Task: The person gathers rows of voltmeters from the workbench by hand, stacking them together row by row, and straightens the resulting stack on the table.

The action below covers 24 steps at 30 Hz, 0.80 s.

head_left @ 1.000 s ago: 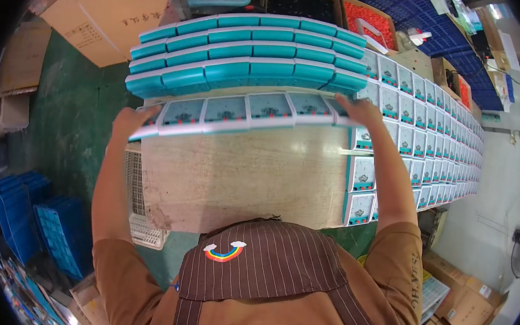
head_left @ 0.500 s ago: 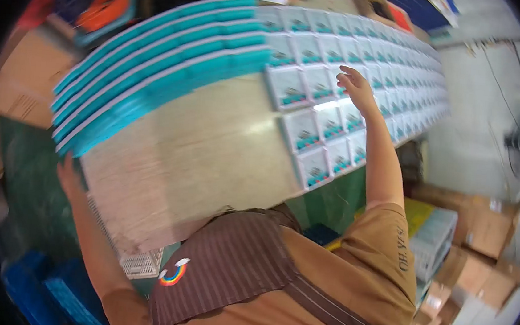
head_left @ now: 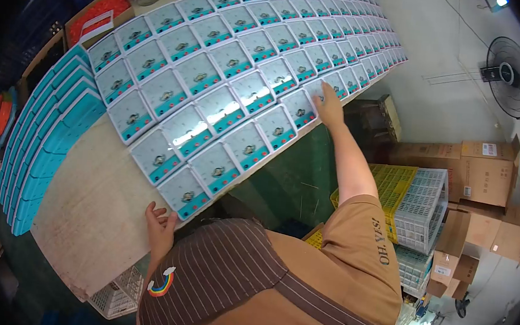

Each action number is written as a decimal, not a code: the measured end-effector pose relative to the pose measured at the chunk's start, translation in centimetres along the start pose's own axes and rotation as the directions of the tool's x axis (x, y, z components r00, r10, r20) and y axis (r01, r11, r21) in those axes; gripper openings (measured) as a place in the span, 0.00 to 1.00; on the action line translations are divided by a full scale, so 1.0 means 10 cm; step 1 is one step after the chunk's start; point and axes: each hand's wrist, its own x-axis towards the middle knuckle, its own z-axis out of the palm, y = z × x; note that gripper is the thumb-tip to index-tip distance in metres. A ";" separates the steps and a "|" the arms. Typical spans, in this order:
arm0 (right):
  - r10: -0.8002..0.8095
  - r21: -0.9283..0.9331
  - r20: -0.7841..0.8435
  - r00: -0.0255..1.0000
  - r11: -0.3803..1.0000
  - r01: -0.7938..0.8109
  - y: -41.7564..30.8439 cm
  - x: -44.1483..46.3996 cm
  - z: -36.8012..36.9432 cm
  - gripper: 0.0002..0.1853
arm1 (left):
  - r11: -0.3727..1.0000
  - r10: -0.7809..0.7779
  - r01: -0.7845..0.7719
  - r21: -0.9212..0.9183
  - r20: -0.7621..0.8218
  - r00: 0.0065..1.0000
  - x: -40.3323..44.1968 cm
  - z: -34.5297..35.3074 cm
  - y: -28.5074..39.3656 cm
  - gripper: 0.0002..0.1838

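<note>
**Two hands at the near row of flat cases on the bench**

The front row of cases (head_left: 215, 166) lies flat along the near edge of the bench (head_left: 93, 194), with more rows of cases behind it. The step in hand looks like spanning a run of this row from both sides. The left hand (head_left: 160, 228) is at its left end, fingers loosely open and curled, thumb at the corner of the end case; whether it touches is hard to tell. The right hand (head_left: 332, 110) reaches farther along the bench's near edge, fingers over a case of the same row; whether they grip cannot be told. Shifting such a run would call for firm, even pressure from both ends, kept level.

The row's long axis follows the bench's near edge, slanting from lower left to upper right. Each case has its clear face up and its teal strip, dotted with red pieces, toward that edge. At the bench's left end, teal-sided cases (head_left: 54, 147) stand on edge in curved rows; a box of red pieces (head_left: 116, 4) sits at its far side.
</note>
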 end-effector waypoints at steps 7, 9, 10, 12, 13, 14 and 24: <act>-0.064 -0.041 0.148 0.987 0.997 0.071 -0.14 -0.21 0.27 0.38 | 0.883 0.241 -0.156 0.442 -0.142 0.960 0.09 0.70 0.29 0.46; -0.069 -0.024 0.159 0.985 0.997 0.074 -0.13 -0.31 0.29 0.39 | 0.856 0.200 -0.088 0.509 -0.171 0.965 0.04 0.80 0.34 0.48; -0.079 -0.016 0.164 0.983 0.996 0.083 -0.10 -0.32 0.30 0.39 | 0.849 0.193 -0.061 0.525 -0.201 0.961 -0.02 0.85 0.29 0.49; -0.102 0.000 0.174 0.979 0.995 0.103 -0.06 -0.31 0.29 0.39 | 0.835 0.190 -0.018 0.549 -0.258 0.947 -0.10 0.97 0.20 0.51; -0.099 0.013 0.165 0.981 0.995 0.098 -0.04 -0.35 0.30 0.39 | 0.842 0.178 -0.008 0.540 -0.263 0.948 -0.14 0.97 0.19 0.51; -0.099 0.028 0.156 0.983 0.995 0.096 -0.02 -0.39 0.35 0.38 | 0.848 0.165 0.004 0.530 -0.271 0.948 -0.16 0.97 0.18 0.52; -0.252 0.321 0.262 0.932 0.933 0.162 -1.18 -1.01 0.06 0.53 | 0.848 -0.002 0.324 0.420 -0.608 0.794 -0.24 -0.28 -0.11 0.62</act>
